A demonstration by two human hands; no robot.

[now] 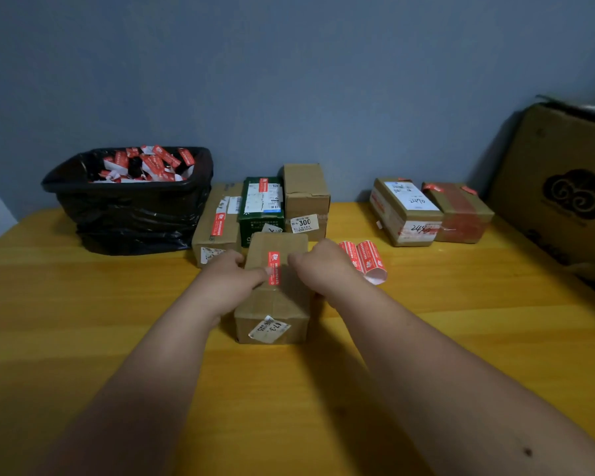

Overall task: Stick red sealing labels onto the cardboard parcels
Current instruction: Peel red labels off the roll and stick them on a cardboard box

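A brown cardboard parcel (275, 297) lies lengthwise in the middle of the yellow table (83, 304). A red sealing label (274, 267) runs along its top seam. My left hand (227, 280) rests on the parcel's left side, its thumb pressing the label's lower part. My right hand (320, 269) sits on the parcel's right side with a fingertip reaching toward the label. A curled strip of red labels (366, 261) lies on the table just right of my right hand.
A black bin-lined box (131, 214) full of red and white label scraps stands at back left. Three parcels (261, 207) stand behind the one I hold. Two more parcels (426, 211) sit at back right. A big carton (564, 187) leans at the far right.
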